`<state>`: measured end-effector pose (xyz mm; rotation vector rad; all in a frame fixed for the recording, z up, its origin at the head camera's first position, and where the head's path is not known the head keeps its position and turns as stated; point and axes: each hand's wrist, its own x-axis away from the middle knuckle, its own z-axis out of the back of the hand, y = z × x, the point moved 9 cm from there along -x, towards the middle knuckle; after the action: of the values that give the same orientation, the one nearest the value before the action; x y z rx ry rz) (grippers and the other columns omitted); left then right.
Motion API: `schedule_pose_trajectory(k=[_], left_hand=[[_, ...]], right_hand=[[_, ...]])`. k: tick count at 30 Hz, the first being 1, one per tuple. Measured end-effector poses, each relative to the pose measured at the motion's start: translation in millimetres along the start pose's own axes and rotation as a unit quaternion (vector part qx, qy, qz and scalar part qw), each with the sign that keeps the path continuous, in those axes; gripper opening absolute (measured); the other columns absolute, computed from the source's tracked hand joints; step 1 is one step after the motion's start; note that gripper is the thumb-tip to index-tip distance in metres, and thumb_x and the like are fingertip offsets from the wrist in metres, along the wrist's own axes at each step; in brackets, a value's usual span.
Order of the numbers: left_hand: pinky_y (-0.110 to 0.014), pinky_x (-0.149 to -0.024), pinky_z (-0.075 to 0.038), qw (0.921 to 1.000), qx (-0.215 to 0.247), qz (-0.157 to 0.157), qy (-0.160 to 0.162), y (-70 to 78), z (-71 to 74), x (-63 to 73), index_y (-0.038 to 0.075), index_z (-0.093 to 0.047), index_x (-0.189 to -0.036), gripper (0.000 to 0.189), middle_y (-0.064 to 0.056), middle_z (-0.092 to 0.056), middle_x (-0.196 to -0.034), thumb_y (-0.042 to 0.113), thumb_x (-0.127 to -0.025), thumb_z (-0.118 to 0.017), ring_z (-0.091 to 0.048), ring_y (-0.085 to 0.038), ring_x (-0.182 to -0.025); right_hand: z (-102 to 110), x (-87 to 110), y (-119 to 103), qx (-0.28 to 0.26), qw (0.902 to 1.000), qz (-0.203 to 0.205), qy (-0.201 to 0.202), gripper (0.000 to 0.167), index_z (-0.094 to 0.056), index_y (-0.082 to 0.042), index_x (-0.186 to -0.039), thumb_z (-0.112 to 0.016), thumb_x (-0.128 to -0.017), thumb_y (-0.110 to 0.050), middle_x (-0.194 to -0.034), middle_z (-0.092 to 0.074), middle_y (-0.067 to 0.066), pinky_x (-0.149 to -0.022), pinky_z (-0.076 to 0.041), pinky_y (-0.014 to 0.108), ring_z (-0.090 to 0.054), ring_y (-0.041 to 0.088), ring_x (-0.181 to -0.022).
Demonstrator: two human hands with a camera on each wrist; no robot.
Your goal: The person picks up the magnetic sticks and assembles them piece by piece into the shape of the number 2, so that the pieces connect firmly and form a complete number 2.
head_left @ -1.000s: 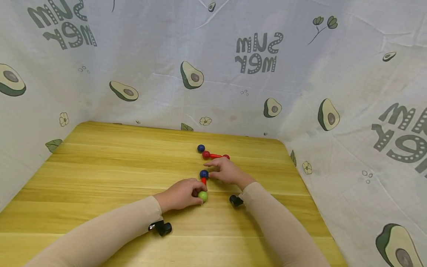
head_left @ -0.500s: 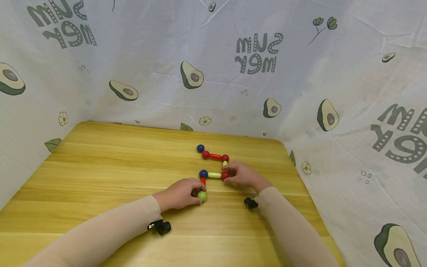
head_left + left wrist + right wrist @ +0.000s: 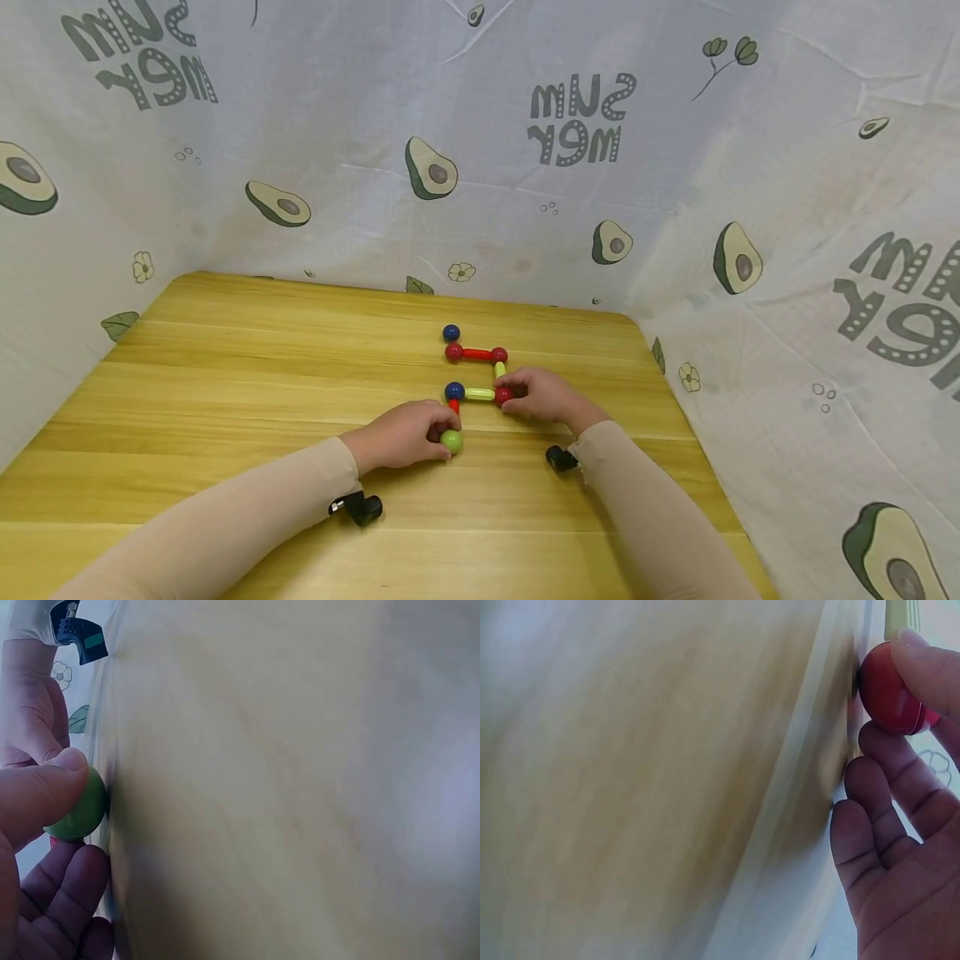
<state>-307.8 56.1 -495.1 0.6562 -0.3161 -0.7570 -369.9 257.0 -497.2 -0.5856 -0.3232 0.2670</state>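
On the wooden table lies a bent chain of toy balls and rods. My left hand (image 3: 411, 432) pinches its near end, a green ball (image 3: 452, 442), between thumb and fingers. From there a red rod (image 3: 453, 407) leads to a blue ball (image 3: 454, 392), and a pale yellow-green rod (image 3: 480, 394) runs on to a red ball (image 3: 891, 688). Thumb and fingers of my right hand (image 3: 546, 397) grip that red ball. Beyond it, a second yellow-green rod (image 3: 500, 369), partly behind my fingers, reaches another red ball (image 3: 498, 356).
A far red rod (image 3: 476, 354) ends at a left-hand red ball (image 3: 453, 352). Close behind that ball sits a second blue ball (image 3: 451, 332). A printed cloth (image 3: 337, 108) hangs around the back and sides of the table (image 3: 225, 375).
My right hand has moved right, from beside the near blue ball to the red ball. The far red rod and its two balls have shifted slightly left. My left hand stays on the green ball.
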Motion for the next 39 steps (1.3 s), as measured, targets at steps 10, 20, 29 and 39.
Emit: schedule_pose_trajectory(k=[10, 20, 29, 39], left_hand=[[-0.028, -0.084, -0.052, 0.9999, -0.001, 0.004, -0.010, -4.6, 4.2, 4.2, 0.023, -0.069, -0.110, 0.022, 0.012, -0.062, -0.096, 0.024, -0.093, -0.083, -0.058, -0.009, -0.089], [-0.032, -0.086, -0.052, 0.9998, -0.007, 0.013, -0.014, -12.5, 15.5, 15.1, 0.024, -0.070, -0.107, 0.020, 0.011, -0.064, -0.095, 0.022, -0.092, -0.083, -0.059, -0.010, -0.090], [-0.036, -0.088, -0.053, 0.9995, 0.008, 0.031, -0.008, -24.8, 22.9, 24.6, 0.024, -0.071, -0.111, 0.023, 0.010, -0.066, -0.097, 0.021, -0.092, -0.083, -0.060, -0.011, -0.091], [-0.045, -0.102, -0.052, 0.9957, 0.049, 0.078, -0.011, -47.7, 42.1, 49.2, 0.026, -0.067, -0.125, 0.042, 0.008, -0.067, -0.112, 0.032, -0.089, -0.086, -0.062, -0.015, -0.109]], right_hand=[[-5.7, -5.5, -8.6, 0.000, 0.9999, -0.010, -0.010, 0.038, -0.074, -0.024, -0.132, -0.081, -0.095, -0.027, -0.137, -0.069, 0.004, -0.113, -0.047, 0.051, -0.060, 0.025, -0.123], [-13.4, -14.6, -20.4, 0.008, 0.9999, -0.006, -0.007, 0.038, -0.074, -0.025, -0.132, -0.081, -0.094, -0.028, -0.134, -0.070, 0.002, -0.113, -0.047, 0.050, -0.060, 0.025, -0.120], [-20.3, -24.4, -34.7, 0.016, 0.9998, 0.005, -0.012, 0.040, -0.073, -0.023, -0.133, -0.081, -0.094, -0.027, -0.128, -0.072, 0.001, -0.110, -0.050, 0.047, -0.062, 0.021, -0.114], [-23.6, -30.0, -43.0, 0.005, 0.9999, 0.008, -0.011, 0.041, -0.073, -0.023, -0.134, -0.081, -0.095, -0.025, -0.135, -0.070, 0.004, -0.113, -0.048, 0.047, -0.061, 0.023, -0.119]])
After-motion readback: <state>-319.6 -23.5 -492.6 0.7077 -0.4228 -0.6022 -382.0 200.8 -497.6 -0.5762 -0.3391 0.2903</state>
